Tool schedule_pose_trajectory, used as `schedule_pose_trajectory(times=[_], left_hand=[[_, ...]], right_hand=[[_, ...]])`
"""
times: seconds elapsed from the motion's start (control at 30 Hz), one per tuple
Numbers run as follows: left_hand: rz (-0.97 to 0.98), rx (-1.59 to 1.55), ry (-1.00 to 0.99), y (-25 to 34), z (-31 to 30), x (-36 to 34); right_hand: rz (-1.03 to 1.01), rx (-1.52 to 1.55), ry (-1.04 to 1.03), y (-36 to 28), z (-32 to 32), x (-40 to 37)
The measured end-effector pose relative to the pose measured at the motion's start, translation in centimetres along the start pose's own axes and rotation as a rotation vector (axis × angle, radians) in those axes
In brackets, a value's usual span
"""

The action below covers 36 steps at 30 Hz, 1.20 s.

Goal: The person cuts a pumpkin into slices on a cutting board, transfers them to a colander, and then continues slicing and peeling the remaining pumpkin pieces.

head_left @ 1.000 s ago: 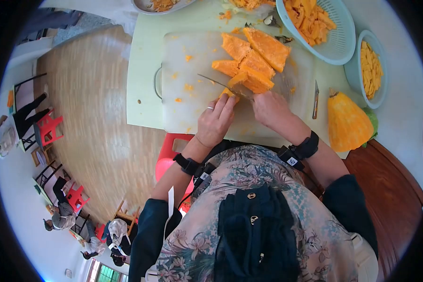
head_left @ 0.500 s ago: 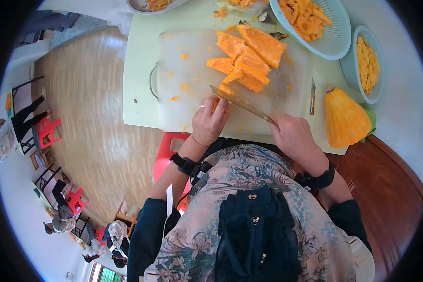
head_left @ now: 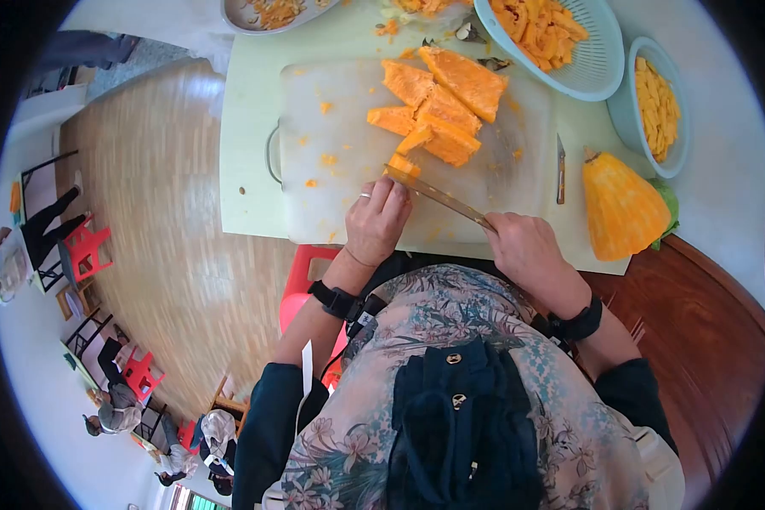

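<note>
On a white cutting board (head_left: 340, 102) lie several orange pumpkin chunks (head_left: 438, 102). My right hand (head_left: 523, 246) grips the handle of a knife (head_left: 433, 194) whose blade points left across the board's near edge. My left hand (head_left: 378, 219) rests on the board, its fingertips on a small pumpkin piece (head_left: 402, 165) just under the blade tip.
A light blue colander (head_left: 591, 72) of cut pumpkin and a smaller bowl (head_left: 629, 110) of strips stand at the back right. A large pumpkin wedge (head_left: 620, 208) and a small knife (head_left: 560, 168) lie right of the board. A metal tray (head_left: 268, 13) sits at the back left. People sit far below left.
My right hand has pulled the knife back from the chunk pile toward the near edge. My left hand has stayed on the small piece.
</note>
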<state>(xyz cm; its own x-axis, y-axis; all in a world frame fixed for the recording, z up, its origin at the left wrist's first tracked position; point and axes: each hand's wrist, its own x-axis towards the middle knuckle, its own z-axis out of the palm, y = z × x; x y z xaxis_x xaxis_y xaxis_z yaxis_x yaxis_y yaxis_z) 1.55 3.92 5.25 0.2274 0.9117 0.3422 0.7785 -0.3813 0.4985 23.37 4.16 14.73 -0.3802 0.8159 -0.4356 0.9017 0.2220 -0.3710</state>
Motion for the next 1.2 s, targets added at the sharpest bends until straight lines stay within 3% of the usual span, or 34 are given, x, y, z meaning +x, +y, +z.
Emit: schedule_pose_trajectory(times=[0.3, 0.37, 0.47, 0.77, 0.97, 1.2], left_hand=[[0.034, -0.012, 0.015, -0.1, 0.3, 0.1], [-0.060, -0.093, 0.017, -0.1, 0.1, 0.1], [0.032, -0.042, -0.006, -0.3, 0.4, -0.1], [-0.019, -0.051, 0.040, -0.2, 0.3, 0.1], [-0.041, -0.064, 0.036, 0.1, 0.1, 0.1], [-0.126, -0.165, 0.062, 0.2, -0.4, -0.7]], right_hand=[[0.019, 0.054, -0.039, -0.7, 0.2, 1.8], [0.011, 0.120, -0.035, -0.9, 0.3, 2.2], [0.040, 0.044, -0.099, -0.9, 0.5, 3.1], [0.110, 0.017, -0.171, -2.1, 1.2, 6.1], [0.081, 0.030, -0.005, -2.7, 4.1, 7.7], [0.089, 0.129, -0.038, -1.3, 1.9, 6.7]])
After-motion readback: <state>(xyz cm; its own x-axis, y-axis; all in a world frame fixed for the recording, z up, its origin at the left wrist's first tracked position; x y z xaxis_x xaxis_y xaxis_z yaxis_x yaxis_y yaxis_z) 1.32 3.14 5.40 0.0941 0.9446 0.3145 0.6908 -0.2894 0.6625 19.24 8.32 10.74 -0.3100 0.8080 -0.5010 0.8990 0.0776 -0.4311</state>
